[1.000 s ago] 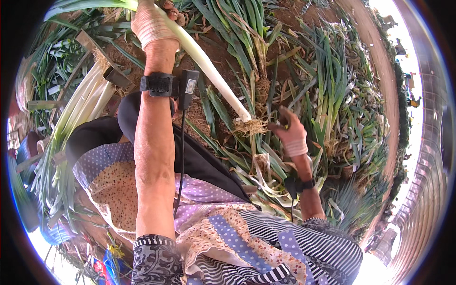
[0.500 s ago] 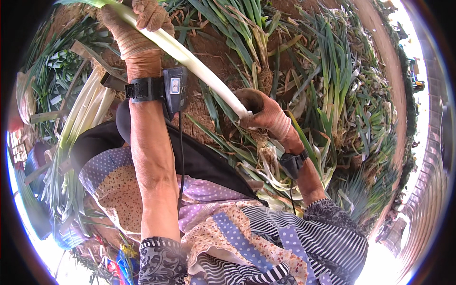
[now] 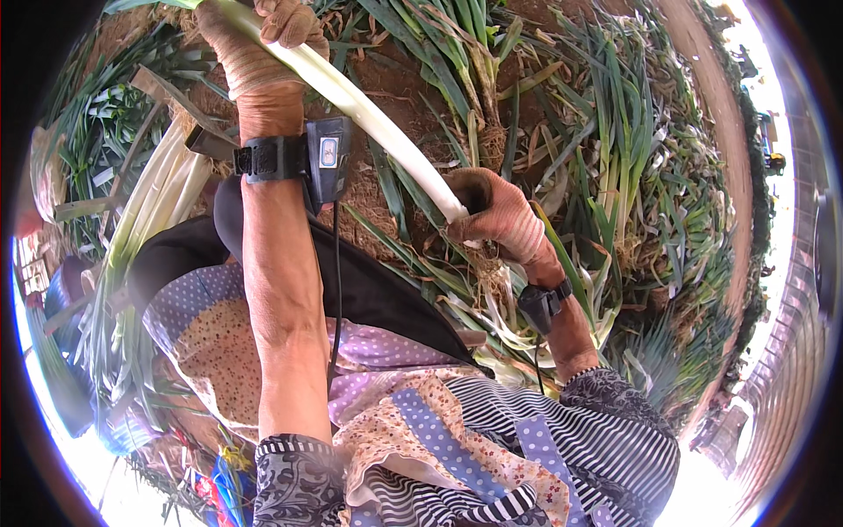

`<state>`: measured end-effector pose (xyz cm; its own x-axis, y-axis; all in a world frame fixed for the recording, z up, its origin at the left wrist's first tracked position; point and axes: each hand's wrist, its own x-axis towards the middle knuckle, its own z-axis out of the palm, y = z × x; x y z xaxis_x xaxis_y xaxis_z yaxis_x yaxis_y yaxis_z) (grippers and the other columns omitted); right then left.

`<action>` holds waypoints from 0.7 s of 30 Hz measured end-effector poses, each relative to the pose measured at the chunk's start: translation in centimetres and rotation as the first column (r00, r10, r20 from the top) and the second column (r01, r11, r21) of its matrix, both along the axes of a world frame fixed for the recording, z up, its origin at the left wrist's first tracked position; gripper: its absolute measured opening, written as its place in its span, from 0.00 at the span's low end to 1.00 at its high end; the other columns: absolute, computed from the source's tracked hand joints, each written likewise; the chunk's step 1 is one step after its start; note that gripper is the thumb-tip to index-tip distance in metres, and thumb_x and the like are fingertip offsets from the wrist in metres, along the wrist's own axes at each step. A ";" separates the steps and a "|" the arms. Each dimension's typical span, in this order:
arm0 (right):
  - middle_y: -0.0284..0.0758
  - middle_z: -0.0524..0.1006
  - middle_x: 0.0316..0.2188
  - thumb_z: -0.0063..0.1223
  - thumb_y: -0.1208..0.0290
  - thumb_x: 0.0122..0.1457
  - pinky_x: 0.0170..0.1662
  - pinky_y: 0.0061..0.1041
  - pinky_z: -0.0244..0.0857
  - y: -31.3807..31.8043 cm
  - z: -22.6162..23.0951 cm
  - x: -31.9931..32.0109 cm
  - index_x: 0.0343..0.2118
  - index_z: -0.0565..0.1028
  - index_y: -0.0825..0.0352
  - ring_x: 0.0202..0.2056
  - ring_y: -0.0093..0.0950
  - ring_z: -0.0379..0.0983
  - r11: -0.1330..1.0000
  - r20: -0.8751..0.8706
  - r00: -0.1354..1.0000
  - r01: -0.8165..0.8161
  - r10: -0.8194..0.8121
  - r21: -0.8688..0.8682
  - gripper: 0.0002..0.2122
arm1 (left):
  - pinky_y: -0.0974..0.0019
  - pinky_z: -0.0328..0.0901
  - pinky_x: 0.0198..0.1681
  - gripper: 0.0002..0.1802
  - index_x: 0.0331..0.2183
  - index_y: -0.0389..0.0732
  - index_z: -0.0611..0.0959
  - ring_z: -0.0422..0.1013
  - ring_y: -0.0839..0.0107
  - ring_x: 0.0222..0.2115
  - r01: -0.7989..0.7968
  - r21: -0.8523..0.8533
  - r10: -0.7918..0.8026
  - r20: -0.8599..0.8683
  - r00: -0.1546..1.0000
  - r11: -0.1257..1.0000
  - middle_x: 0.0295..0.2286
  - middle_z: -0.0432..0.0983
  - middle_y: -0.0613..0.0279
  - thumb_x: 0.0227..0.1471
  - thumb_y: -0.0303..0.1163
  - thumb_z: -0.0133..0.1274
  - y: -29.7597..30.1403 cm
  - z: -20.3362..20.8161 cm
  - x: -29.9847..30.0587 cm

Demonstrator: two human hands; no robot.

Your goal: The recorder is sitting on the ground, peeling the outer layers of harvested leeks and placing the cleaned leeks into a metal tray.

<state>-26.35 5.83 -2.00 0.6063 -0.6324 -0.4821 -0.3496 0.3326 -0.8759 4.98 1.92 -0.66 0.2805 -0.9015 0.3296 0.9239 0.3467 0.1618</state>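
Note:
A long white-stalked leek (image 3: 378,114) runs slantwise across the upper middle, green at its top-left end. My left hand (image 3: 255,44), in a dirty tan work glove, is closed round its upper part, with the stalk passing under the curled fingers. At the lower white end, my right hand (image 3: 500,211), in a similar glove, holds the tip between thumb and fingers. The right fingers are partly hidden behind the thumb. Below that hand lie loose roots and pale peeled leaves (image 3: 500,325).
Bundled white-stalked leeks (image 3: 158,193) rest on a wooden-and-metal frame (image 3: 162,92) at the left. Untrimmed leeks (image 3: 615,132) and leaf scraps (image 3: 676,228) cover the soil at the right. More leeks (image 3: 448,53) lie at the top centre. A black cable (image 3: 336,281) hangs from my left wrist device.
My right hand has shifted very slightly right, still at the leek's white end. My left hand keeps its hold on the upper part, moved a little right.

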 end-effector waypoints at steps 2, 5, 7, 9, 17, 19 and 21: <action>0.33 0.74 0.38 0.66 0.80 0.35 0.44 0.21 0.67 0.0 -0.2 -0.1 0.46 0.69 0.70 0.39 0.22 0.70 1.000 0.026 1.000 0.008 -0.008 -0.002 0.29 | 0.77 0.55 0.14 0.25 0.23 0.38 0.69 0.58 0.79 0.12 -0.022 0.049 0.023 -0.018 1.000 0.999 0.17 0.62 0.67 0.46 0.53 0.54 0.0 0.1 -0.2; 0.33 0.74 0.38 0.67 0.80 0.35 0.46 0.22 0.66 0.0 -0.3 -0.3 0.46 0.70 0.70 0.39 0.22 0.71 1.000 0.010 1.000 0.007 -0.007 -0.006 0.29 | 0.77 0.55 0.15 0.26 0.23 0.38 0.68 0.57 0.79 0.12 -0.005 0.050 0.007 -0.030 1.000 0.999 0.17 0.61 0.68 0.46 0.53 0.52 0.2 0.2 -0.7; 0.33 0.74 0.39 0.67 0.79 0.35 0.47 0.22 0.65 0.0 -0.5 -0.4 0.47 0.69 0.70 0.40 0.22 0.70 0.999 0.004 0.999 0.043 -0.043 0.022 0.30 | 0.76 0.55 0.15 0.26 0.23 0.38 0.68 0.57 0.79 0.12 -0.004 0.032 0.004 0.003 1.000 0.999 0.17 0.61 0.67 0.46 0.54 0.52 0.0 -0.4 -0.2; 0.34 0.74 0.40 0.67 0.78 0.35 0.48 0.23 0.65 0.1 -0.3 -0.3 0.47 0.69 0.70 0.41 0.22 0.70 0.995 -0.005 0.997 0.082 -0.082 0.053 0.30 | 0.76 0.55 0.15 0.27 0.23 0.38 0.68 0.57 0.79 0.12 0.002 0.016 -0.003 0.034 0.999 1.000 0.18 0.60 0.67 0.47 0.55 0.51 0.1 -0.4 -0.2; 0.36 0.73 0.42 0.70 0.74 0.34 0.50 0.23 0.63 -0.1 0.8 0.9 0.49 0.66 0.70 0.44 0.23 0.69 0.932 -0.144 0.985 -0.140 0.097 -0.334 0.35 | 0.75 0.56 0.12 0.26 0.31 0.38 0.76 0.60 0.79 0.11 -0.168 -0.043 0.169 0.014 0.985 0.985 0.17 0.67 0.66 0.52 0.54 0.49 -0.4 -0.2 -0.3; 0.35 0.73 0.41 0.69 0.74 0.34 0.49 0.23 0.63 0.0 0.3 0.9 0.48 0.67 0.70 0.43 0.23 0.69 0.948 -0.145 0.987 -0.106 0.065 -0.299 0.33 | 0.75 0.57 0.12 0.25 0.32 0.37 0.76 0.60 0.79 0.12 -0.156 -0.045 0.155 -0.019 0.988 0.987 0.18 0.67 0.66 0.54 0.52 0.47 -0.3 -0.3 -0.8; 0.34 0.73 0.41 0.69 0.74 0.34 0.49 0.23 0.63 0.1 0.0 0.8 0.47 0.68 0.70 0.43 0.22 0.69 0.961 -0.147 0.989 -0.073 0.034 -0.266 0.32 | 0.75 0.57 0.12 0.24 0.34 0.35 0.76 0.59 0.79 0.12 -0.146 -0.050 0.143 -0.052 0.988 0.988 0.18 0.67 0.65 0.55 0.50 0.46 -0.3 -0.2 -1.1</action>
<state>-25.53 5.94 -2.02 0.5818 -0.7192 -0.3798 -0.4855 0.0676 -0.8716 3.86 1.58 -0.88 0.4235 -0.8317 0.3592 0.8696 0.4843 0.0959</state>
